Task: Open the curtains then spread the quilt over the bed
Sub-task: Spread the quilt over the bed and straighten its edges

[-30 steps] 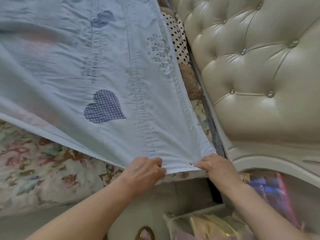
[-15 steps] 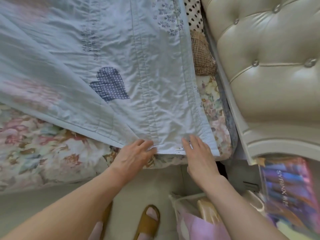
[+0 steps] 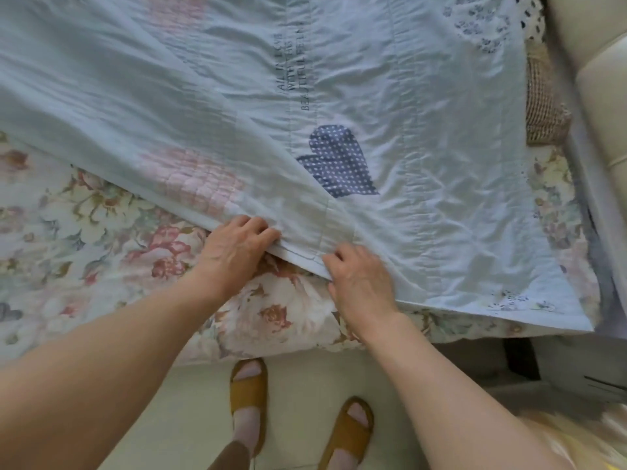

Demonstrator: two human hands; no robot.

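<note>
Gripping 1 quilt [image 3: 424, 171] edge: left hand [image 3: 235, 247] & right hand [image 3: 361, 279], both grips clamped.

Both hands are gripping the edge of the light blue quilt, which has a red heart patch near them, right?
Not quite: in the head view the heart patch is navy with white dots, not red. Both the left hand and right hand do grip the light blue quilt edge.
</note>
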